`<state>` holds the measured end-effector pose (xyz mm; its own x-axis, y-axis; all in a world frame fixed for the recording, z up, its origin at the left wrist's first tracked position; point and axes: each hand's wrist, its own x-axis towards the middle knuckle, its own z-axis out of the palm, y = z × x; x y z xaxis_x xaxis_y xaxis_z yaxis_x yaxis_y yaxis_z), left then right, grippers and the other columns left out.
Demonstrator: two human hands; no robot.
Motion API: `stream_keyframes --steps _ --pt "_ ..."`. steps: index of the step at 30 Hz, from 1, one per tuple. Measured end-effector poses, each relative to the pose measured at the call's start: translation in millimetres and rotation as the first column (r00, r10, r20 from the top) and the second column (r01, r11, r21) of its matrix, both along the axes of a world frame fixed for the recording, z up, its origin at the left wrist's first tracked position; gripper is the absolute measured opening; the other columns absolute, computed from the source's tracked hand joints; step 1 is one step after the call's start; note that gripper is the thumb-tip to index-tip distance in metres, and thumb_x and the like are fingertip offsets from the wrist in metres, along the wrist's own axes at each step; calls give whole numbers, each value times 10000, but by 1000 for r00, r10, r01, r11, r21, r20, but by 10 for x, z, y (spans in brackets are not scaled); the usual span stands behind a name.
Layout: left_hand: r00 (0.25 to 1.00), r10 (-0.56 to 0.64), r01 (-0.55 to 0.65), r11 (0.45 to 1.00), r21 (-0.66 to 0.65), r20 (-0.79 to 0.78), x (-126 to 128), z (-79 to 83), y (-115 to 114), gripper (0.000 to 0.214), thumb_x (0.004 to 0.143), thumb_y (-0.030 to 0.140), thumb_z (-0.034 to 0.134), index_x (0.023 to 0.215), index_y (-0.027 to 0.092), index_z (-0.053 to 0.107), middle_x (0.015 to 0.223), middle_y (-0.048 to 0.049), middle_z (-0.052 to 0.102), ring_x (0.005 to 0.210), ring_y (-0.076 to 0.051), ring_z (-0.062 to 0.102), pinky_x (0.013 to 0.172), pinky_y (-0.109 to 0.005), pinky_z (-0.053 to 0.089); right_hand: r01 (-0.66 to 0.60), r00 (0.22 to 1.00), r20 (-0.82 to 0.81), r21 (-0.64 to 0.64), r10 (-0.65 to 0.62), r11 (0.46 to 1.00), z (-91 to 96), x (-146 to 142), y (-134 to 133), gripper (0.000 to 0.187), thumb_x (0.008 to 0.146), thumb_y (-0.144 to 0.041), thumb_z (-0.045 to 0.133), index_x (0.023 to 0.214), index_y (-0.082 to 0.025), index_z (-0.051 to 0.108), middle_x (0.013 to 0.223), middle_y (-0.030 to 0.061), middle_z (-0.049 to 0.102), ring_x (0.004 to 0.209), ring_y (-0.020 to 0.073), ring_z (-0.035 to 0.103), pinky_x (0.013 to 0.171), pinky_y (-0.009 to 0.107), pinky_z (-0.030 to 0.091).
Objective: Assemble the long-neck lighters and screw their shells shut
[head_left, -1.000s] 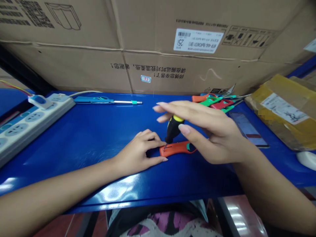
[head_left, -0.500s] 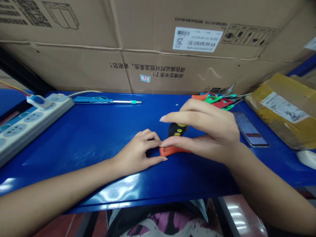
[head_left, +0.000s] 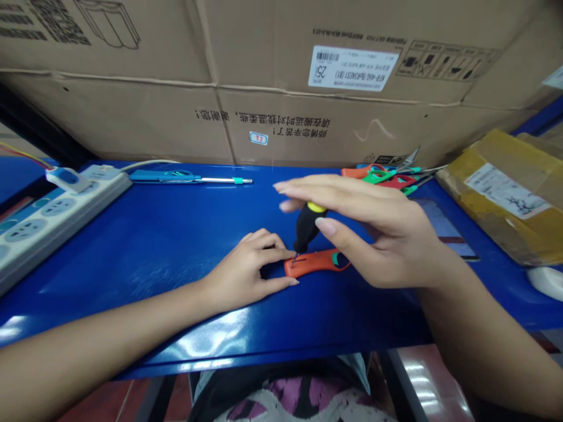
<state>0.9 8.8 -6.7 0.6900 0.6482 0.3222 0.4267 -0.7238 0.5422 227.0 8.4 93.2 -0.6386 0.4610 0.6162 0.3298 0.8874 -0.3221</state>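
Observation:
A black screwdriver [head_left: 307,227] with a yellow top stands tilted, its tip on the left end of an orange long-lighter handle [head_left: 314,263]. My right hand [head_left: 373,228] has its thumb against the screwdriver's grip and its fingers stretched across the top. The orange handle lies flat on the blue table, with a dark green piece in its opening; its right end disappears under my right hand. My left hand [head_left: 250,266] rests on the table, thumb and index finger on either side of the handle's left end. The index fingertip is close to the screwdriver shaft.
A blue long lighter [head_left: 176,177] lies at the back, beside a white power strip [head_left: 65,202]. Several coloured lighters [head_left: 391,177] are piled behind my right hand. A phone [head_left: 444,228], a taped carton [head_left: 505,199] and a white object [head_left: 545,282] sit right. A large cardboard box [head_left: 272,76] walls the back.
My right hand has turned and its fingers have straightened over the screwdriver's top, showing more of the grip, shaft and orange handle. My left hand stays nearly still.

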Motion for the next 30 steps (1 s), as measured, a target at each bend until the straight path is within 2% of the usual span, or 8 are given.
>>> stream_keyframes --steps 2,6,11,15,17,21,26,30 --pt "1000 -1 1 1000 2 -2 -1 0 -1 359 891 438 719 1183 228 714 1170 -86 685 1111 -277 599 993 -472 470 -29 999 -28 -21 28 999 -5 -2 13 277 996 -200 552 1250 -169 658 1094 54 734 1031 149 683 954 320 562" --pt "1000 -2 2 1000 -5 3 -3 -4 -6 351 903 426 707 1185 216 713 1153 -89 688 1089 -274 607 963 -465 486 55 992 -115 52 -49 997 -35 -33 27 164 939 -267 668 1056 -164 719 951 38 730 917 152 684 885 309 578" --pt "1000 -8 8 1000 -1 14 2 -1 -3 317 888 417 729 1148 235 725 1142 -71 691 1087 -269 602 955 -451 479 -48 996 -74 -2 48 999 -21 -45 -18 240 1005 -168 514 1163 -157 693 1107 65 731 1046 156 682 949 323 560" --pt "1000 -2 2 1000 -15 -5 11 11 -1 314 896 421 719 1145 230 726 1106 -73 691 1059 -269 605 914 -442 486 56 992 -114 101 -44 993 -48 -51 -25 188 932 -266 682 1075 -151 723 921 37 715 892 141 675 859 287 575" --pt "1000 0 0 1000 -19 -8 14 13 -1 329 895 424 719 1161 230 721 1103 -73 690 1034 -259 611 903 -435 487 80 994 -84 131 -69 988 -48 -49 -22 213 955 -284 649 1098 -141 715 987 66 716 961 161 672 900 312 568" --pt "1000 0 0 1000 -18 2 14 12 -3 324 887 426 728 1146 232 724 1115 -67 689 1039 -254 607 930 -436 477 -33 999 9 41 33 999 -15 -39 -35 320 1044 -201 417 1274 -168 637 1200 79 696 1147 165 645 993 348 539" --pt "1000 14 -14 999 -30 0 2 16 -9 304 885 423 729 1113 222 725 1052 -57 684 1015 -250 603 903 -417 481 63 997 -50 95 -58 994 -9 -45 -34 182 973 -301 620 1064 -165 701 964 46 707 949 156 677 890 300 570" --pt "1000 -1 1 1000 0 13 4 17 -9 285 892 419 722 1105 231 726 1082 -59 686 1011 -248 602 906 -423 473 -34 998 52 11 34 999 16 -42 -33 270 1029 -239 489 1246 -160 628 1212 91 686 1165 180 633 1016 359 530"
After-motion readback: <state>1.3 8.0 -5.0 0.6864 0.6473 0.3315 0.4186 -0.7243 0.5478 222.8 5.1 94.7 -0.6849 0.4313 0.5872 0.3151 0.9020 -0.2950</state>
